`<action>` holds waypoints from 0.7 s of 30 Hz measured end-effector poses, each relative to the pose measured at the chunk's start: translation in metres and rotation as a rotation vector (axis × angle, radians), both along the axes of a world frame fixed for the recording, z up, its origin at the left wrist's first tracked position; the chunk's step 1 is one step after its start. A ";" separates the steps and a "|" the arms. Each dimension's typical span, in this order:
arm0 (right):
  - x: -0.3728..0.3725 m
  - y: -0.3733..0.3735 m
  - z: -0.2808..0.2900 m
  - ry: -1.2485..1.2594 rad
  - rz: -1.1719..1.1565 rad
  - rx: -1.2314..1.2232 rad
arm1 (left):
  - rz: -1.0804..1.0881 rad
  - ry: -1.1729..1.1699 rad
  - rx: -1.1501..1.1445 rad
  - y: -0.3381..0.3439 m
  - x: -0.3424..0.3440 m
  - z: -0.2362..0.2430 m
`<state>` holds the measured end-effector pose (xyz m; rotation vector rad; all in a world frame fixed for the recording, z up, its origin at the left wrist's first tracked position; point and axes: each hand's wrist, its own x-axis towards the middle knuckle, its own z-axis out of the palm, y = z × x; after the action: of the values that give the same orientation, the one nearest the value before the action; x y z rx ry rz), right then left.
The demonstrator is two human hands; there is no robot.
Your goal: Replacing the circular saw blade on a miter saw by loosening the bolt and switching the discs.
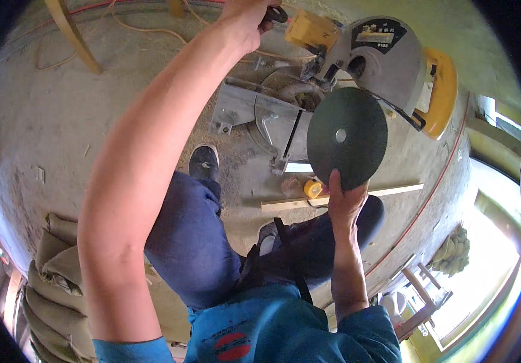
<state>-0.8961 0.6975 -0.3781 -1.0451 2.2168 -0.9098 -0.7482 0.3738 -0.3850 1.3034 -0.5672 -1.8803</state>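
1. We should steady the abrasive cutting disc (355,142) by its rim, guarding its edge from knocks against the miter saw's grey guard (393,75), beside it in view.
2. Our right hand (348,206) pinches the lower rim, thumb on the near face, fingers hidden.
3. Our left hand (245,23) curls around a black object (277,14) near the yellow housing (311,30).

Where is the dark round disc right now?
In the head view, the disc is right of centre, held at its lower edge by the right hand, below the saw's grey guard.
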 end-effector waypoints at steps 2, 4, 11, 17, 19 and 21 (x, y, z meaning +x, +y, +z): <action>0.002 -0.011 0.001 0.047 -0.001 -0.049 | -0.077 -0.112 0.039 0.002 -0.001 0.003; 0.006 -0.014 -0.009 -0.007 -0.029 -0.062 | -0.072 -0.122 0.045 0.002 -0.005 -0.012; 0.003 0.002 -0.027 0.132 -0.060 -0.127 | -0.503 -0.303 -0.224 0.038 -0.015 -0.043; -0.009 -0.021 -0.034 0.240 -0.047 -0.169 | -0.736 -0.268 -0.194 0.088 -0.030 -0.049; -0.004 -0.039 -0.028 0.355 -0.144 -0.151 | -0.781 -0.239 -0.208 0.102 -0.032 -0.047; -0.001 -0.061 -0.022 0.347 -0.167 -0.160 | -0.994 -0.377 -0.234 0.106 -0.035 -0.057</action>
<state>-0.8974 0.6365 -0.4004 -1.1784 2.5832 -1.0593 -0.7832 0.4796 -0.4422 1.3285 -1.8349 -2.1904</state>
